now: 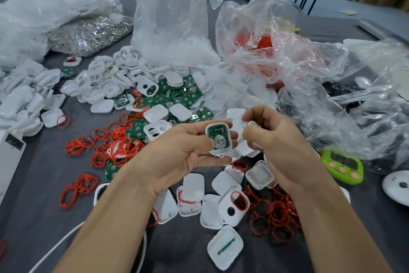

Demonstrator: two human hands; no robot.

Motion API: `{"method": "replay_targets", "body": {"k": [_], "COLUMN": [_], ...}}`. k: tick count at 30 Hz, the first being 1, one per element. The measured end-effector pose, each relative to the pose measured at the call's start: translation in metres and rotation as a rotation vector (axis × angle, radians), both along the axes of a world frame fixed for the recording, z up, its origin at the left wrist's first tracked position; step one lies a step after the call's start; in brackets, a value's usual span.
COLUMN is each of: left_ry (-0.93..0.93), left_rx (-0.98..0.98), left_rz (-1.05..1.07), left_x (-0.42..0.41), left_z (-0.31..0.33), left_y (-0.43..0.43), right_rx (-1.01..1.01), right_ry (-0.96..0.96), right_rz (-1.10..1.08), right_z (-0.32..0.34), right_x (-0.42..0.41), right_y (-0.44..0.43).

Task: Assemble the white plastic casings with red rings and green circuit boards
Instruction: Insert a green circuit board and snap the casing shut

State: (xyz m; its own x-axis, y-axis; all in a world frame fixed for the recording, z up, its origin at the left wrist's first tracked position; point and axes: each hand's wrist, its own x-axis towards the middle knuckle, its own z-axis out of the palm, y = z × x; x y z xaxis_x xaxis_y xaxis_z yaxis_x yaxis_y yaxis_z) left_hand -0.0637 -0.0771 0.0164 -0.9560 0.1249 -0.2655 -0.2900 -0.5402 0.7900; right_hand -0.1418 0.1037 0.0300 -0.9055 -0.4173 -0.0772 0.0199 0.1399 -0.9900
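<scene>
**Left hand (pixel 188 151) grips open casing (pixel 218 152) over crowded table (pixel 44 173)**

We work at a grey table, its far half taken up by crumpled clear plastic bags (pixel 172 18). Before them lie heaps of loose white casings (pixel 106 82), with more scattered beneath our wrists. Red rings (pixel 115 140) sprawl in tangles on both sides, and green circuit boards (pixel 188 95) sit among the shells. A green timer (pixel 342 166) rests at right. Our left hand's curled fingers and thumb hold the casing face up above the table, a green board (pixel 217 132) seated inside. Just beside it, our right hand (pixel 272 137) pinches a small white piece (pixel 252 124), mostly hidden by the fingers.
</scene>
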Motion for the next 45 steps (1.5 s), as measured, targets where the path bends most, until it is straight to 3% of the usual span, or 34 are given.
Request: {"method": "replay_targets", "body": {"k": [14,20,28,34,45], "left_ry": [0.003,-0.009,-0.098,-0.04,-0.042], "left_rx": [-0.05,-0.056,-0.021,-0.112,-0.201], "left_rz": [0.011,0.021,-0.043,-0.115,-0.036], "left_x": [-0.002,-0.002,-0.006,-0.002,0.001], "left_z": [-0.003,-0.002,-0.004,-0.005,-0.002], "left_y": [0.001,0.001,0.002,-0.002,-0.001], "right_rx": [-0.012,0.096,0.229,0.331,0.419], "right_ry": [0.026,0.169,0.433,0.579,0.55], "right_rz": [-0.079,-0.106,0.027,0.45,0.46], "right_z": [-0.007,-0.005,0.014,0.038,0.029], "right_x": [-0.007,-0.009,-0.001,0.007,-0.005], "right_y": [0.003,0.006,0.01,0.002,-0.003]}}
